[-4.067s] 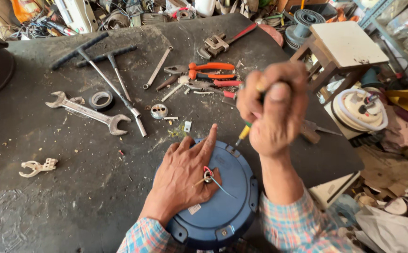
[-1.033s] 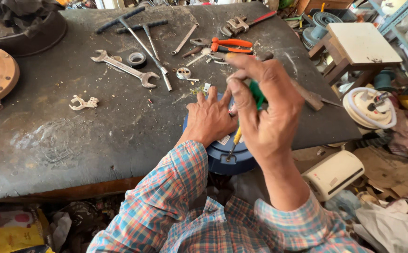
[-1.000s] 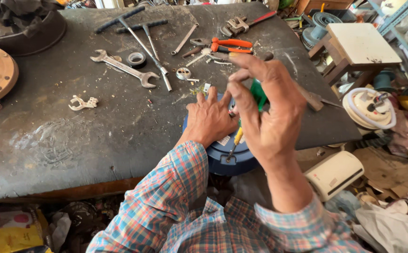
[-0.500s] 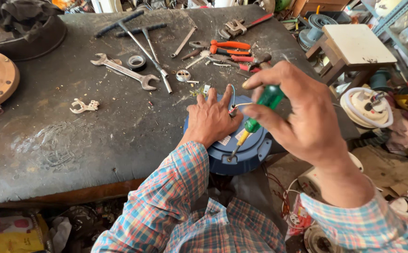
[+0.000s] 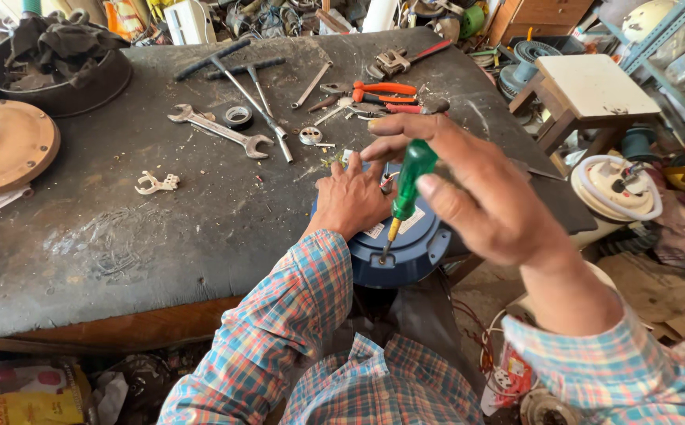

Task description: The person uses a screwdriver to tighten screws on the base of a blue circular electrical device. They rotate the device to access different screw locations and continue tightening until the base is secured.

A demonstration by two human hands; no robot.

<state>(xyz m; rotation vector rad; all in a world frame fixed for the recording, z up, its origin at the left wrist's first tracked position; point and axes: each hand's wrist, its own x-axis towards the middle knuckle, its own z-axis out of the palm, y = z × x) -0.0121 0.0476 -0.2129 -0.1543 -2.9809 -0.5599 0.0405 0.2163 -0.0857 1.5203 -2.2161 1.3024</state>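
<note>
At the workbench's [image 5: 122, 236] near right edge, the left hand [image 5: 350, 201] lies flat, fingers spread, on a round blue motor housing [image 5: 405, 252], while the right hand [image 5: 476, 193] grips a green-handled screwdriver [image 5: 407, 189], tip on the housing.

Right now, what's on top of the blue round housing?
On the blue round housing: the left hand pressing down, white labels, and the green-handled screwdriver tip, held by the right hand. Anything under the palm is covered.

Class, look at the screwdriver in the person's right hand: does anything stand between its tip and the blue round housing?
Nothing visible does. The right hand holds the green-handled screwdriver, whose tip already meets the blue housing near its front rim. The left hand rests farther back.
</note>
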